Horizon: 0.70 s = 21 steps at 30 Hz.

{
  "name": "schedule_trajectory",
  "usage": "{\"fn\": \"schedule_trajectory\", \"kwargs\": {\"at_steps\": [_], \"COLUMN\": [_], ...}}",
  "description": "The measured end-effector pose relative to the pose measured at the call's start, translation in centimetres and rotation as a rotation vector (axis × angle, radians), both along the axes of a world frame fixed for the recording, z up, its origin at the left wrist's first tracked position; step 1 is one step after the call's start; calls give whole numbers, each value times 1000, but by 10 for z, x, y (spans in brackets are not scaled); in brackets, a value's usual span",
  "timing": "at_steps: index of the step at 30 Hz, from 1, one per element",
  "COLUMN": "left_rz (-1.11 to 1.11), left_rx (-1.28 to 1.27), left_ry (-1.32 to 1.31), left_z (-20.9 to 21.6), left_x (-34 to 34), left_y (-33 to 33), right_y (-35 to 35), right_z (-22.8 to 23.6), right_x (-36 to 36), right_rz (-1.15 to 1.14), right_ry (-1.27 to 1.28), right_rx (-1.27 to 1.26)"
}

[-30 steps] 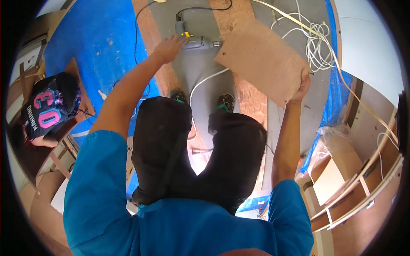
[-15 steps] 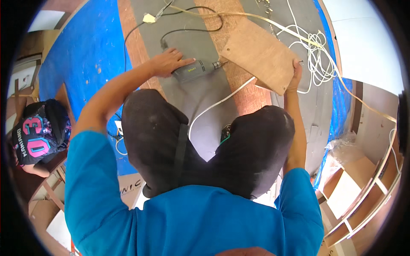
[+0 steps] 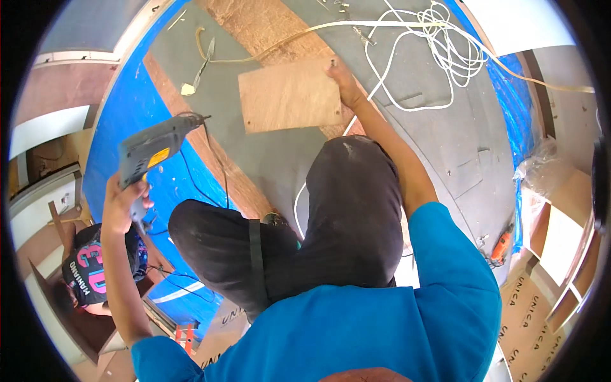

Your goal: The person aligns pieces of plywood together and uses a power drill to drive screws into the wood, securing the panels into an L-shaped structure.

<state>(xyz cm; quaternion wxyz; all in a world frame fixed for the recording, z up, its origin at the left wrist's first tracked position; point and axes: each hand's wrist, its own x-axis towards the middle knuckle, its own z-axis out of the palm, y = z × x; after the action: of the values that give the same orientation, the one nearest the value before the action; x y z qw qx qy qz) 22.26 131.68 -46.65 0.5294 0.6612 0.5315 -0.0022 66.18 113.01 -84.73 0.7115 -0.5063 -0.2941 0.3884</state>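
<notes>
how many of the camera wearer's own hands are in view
2: the left hand gripping the grey drill, and the right hand holding the wooden board near its far right corner.

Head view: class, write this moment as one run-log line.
left hand: grips drill | right hand: holds wooden board by upper-right corner | drill, wooden board: apart

a loose coil of white cable (image 3: 445, 38) lies on the grey floor (image 3: 433, 140), with a long cream hose or cord (image 3: 541, 82) running through the same spot. blue sheeting (image 3: 127, 108) spreads along the left, beneath a co-worker's level a dark printed shirt (image 3: 95, 270) shows, and an orange tool (image 3: 502, 244) lies near printed brown cardboard (image 3: 531, 318) at the right.
</notes>
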Motion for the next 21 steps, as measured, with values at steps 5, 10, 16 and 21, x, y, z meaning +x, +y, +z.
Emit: {"fn": "schedule_trajectory", "kwargs": {"at_steps": [5,10,16,21], "left_rz": [-53,-193,-220,-238], "left_rx": [28,38,79,75], "left_ry": [-175,-119,-87,-80], "left_z": [52,80,87,73], "left_x": [39,117,160,179], "left_y": [-29,-48,-62,-65], "right_y": [1,14,10,7], "right_z": [31,35,38,31], "right_x": [-4,-6,-6,-5], "right_rz": [38,21,19,-82], "right_ry": [-15,-98,-157,-120], "right_rx": [-67,-93,-105,-24]}}
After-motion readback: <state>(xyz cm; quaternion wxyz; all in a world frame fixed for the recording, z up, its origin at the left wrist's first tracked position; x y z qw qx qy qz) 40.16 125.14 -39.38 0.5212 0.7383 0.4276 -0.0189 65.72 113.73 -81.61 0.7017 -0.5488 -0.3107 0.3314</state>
